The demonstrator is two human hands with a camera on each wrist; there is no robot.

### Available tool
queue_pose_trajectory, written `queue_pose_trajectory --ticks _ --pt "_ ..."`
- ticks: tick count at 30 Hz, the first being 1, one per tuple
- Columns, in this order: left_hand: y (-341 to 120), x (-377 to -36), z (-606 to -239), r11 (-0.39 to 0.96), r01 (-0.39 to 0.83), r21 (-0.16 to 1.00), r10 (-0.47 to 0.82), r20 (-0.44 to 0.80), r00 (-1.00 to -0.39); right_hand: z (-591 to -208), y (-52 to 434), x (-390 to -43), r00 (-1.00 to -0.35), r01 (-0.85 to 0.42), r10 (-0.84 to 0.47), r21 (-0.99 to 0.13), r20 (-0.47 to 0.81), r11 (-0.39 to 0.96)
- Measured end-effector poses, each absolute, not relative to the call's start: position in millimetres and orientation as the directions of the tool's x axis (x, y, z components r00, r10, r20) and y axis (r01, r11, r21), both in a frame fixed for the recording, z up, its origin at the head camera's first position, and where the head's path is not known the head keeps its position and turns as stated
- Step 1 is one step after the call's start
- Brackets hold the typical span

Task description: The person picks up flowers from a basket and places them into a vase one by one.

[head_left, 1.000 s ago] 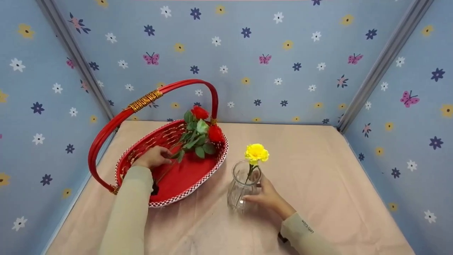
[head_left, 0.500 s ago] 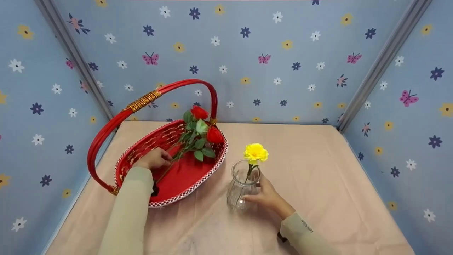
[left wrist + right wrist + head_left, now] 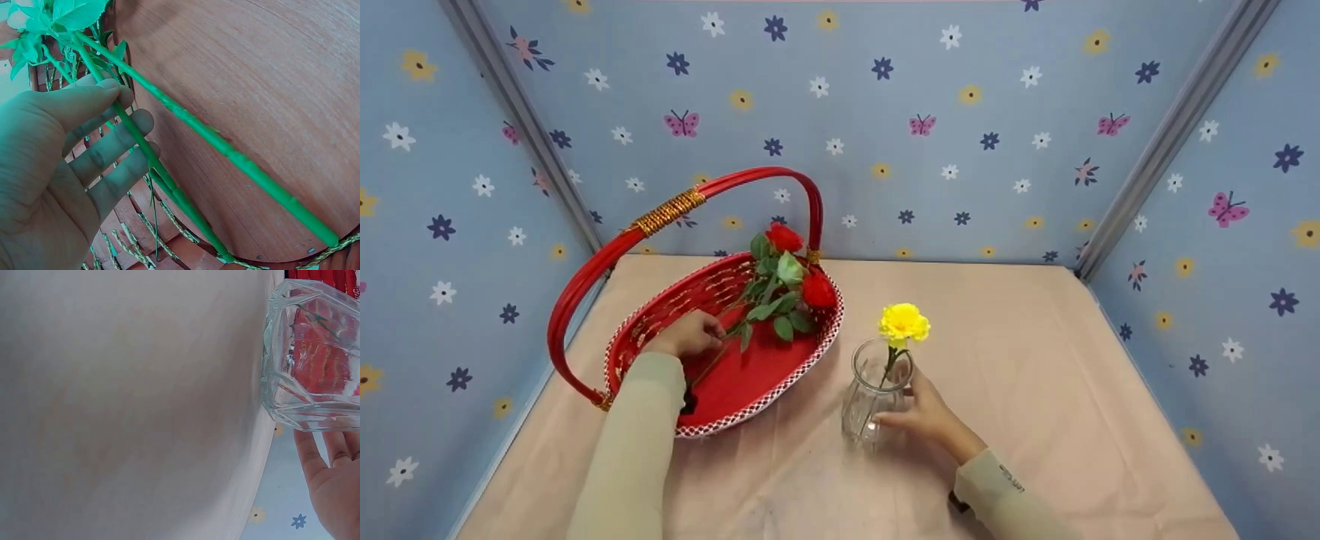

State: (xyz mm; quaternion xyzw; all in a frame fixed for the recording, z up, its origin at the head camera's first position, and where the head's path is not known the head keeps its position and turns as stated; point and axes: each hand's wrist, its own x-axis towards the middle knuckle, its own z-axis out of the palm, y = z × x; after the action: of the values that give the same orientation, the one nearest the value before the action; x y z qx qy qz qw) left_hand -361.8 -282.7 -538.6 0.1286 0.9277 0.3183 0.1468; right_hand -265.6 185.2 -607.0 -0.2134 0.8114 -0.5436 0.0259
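Note:
In the head view my left hand (image 3: 686,335) is inside the red basket (image 3: 750,410), at the stems of two red roses (image 3: 818,289) and a pale green bud (image 3: 790,268). The left wrist view has its thumb and forefinger pinching one green rose stem (image 3: 138,135); a second stem (image 3: 242,163) lies apart from the fingers. My right hand (image 3: 930,420) holds the side of a clear glass vase (image 3: 859,412), thumb in front and fingers behind. One yellow flower (image 3: 904,322) stands in the vase, its bloom above the rim. The right wrist view catches the vase's faceted base (image 3: 281,354).
The basket's tall handle (image 3: 585,277), with gold wrapping, arches over the left forearm. Pale pink cloth (image 3: 997,322) covers the table. Blue patterned walls (image 3: 870,112) enclose the back and both sides.
The lower red rose and the leaves below it have shifted slightly, while my left hand stays at the stems. My right hand, the vase and the yellow flower keep their places.

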Motion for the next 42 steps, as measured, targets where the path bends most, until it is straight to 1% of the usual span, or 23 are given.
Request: queue_pose_trajectory --ticks 8,12,17,20,25,32,39,42 --pt "-282 -364 -536 0.781 0.18 0.598 0.335 -0.156 -0.929 -605 184 -263 -0.914 -0.287 -0.377 -0.898 0.153 0.334" --pt "-280 -363 -533 0.785 0.193 0.589 0.33 -0.134 -0.934 -604 184 -264 -0.909 -0.304 -0.384 -0.887 0.162 0.347" --pt "-278 -362 -526 0.784 0.164 0.598 0.298 -0.132 -0.945 -604 184 -265 -0.907 -0.315 -0.384 -0.885 0.174 0.343" --pt "-279 -363 -524 0.784 0.17 0.597 0.297 -0.119 -0.947 -605 184 -265 -0.906 -0.318 -0.384 -0.886 0.178 0.339" --pt "-279 -364 -520 0.778 0.208 0.593 0.314 -0.079 -0.946 -604 184 -264 -0.903 -0.328 -0.384 -0.884 0.191 0.332" --pt "-277 -365 -511 0.763 0.197 0.616 0.313 -0.085 -0.946 -604 185 -263 -0.902 -0.332 -0.384 -0.883 0.196 0.331" --pt "-269 -367 -502 0.767 0.234 0.597 0.319 -0.039 -0.947 -604 184 -263 -0.904 -0.329 -0.38 -0.888 0.197 0.321" --pt "-265 -366 -498 0.764 0.239 0.599 0.326 -0.04 -0.944 -604 184 -263 -0.903 -0.331 -0.381 -0.887 0.198 0.322"
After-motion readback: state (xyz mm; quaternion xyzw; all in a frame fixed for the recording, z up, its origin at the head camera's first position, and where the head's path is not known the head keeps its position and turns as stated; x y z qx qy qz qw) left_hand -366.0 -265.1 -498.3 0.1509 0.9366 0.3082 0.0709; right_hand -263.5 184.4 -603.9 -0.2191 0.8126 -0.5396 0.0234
